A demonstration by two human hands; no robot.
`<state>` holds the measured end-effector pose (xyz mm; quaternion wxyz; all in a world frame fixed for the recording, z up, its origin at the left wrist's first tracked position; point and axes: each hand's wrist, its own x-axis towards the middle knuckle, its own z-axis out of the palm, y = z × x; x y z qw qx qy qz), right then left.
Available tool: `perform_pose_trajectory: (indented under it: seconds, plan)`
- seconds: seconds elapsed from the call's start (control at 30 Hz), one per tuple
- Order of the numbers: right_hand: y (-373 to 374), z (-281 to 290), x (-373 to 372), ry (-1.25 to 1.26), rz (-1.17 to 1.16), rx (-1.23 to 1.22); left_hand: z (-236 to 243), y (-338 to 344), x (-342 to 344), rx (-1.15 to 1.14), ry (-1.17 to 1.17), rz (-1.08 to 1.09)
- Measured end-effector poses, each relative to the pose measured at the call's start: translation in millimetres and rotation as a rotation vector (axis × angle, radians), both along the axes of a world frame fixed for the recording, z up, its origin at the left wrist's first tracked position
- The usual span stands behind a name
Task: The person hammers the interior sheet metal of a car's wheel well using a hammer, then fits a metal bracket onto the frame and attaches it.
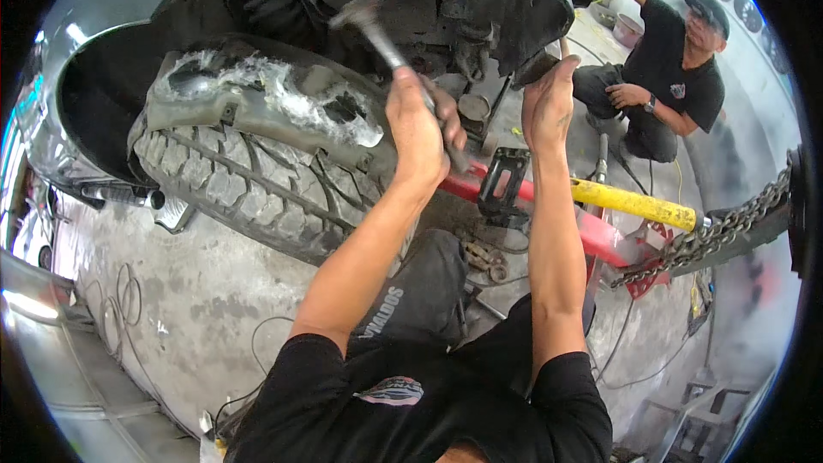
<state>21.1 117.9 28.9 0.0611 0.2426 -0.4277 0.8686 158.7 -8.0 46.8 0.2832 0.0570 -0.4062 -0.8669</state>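
My left hand [417, 124] is closed round the handle of a hammer [387, 47]. The hammer's head points up and away in front of the dark wheel well and is smeared by motion. Under the edge of the car's dark front panel [549, 21], my right hand [549, 107] is raised, cupping a dark block [534, 69] against the panel's lower edge. Part of that block is hidden by my palm and the panel. Left of the hammer, a dark curved panel [193, 107] with rough white patches and holes lies on a knobbly tyre [249, 193].
A red jack arm [600, 238] with a yellow bar [634, 201] crosses to the right, near a heavy chain [729, 227]. At the far right another person [677, 69] crouches, one arm raised toward the car. Cables [129, 300] lie on the concrete floor [206, 291].
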Motion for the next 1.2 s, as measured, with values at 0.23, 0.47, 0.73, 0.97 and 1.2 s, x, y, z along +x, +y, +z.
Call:
perform_pose_trajectory:
  seconds: [0.23,0.47,0.73,0.97,1.2]
  plan:
    - [-2.2,-12.1,-1.5,-0.001,0.019,0.023,-0.3,3.6,-16.2,-0.334,-0.402,-0.404]
    - [-19.3,-4.7,-3.3,0.068,0.052,-0.078,-6.9,-18.3,-24.7,0.056,-0.075,0.284]
    - [-5.9,-4.4,-2.7,0.090,0.105,-0.101,-9.8,-4.2,-7.0,-0.361,-0.429,-0.279]
    - [-5.7,0.1,-1.9,0.068,0.064,-0.031,3.4,8.1,-24.3,-0.494,-0.466,-0.302]
    - [-10.2,-11.9,-10.2,-0.084,0.004,0.027,-4.5,0.3,-21.0,-0.023,-0.046,0.143]
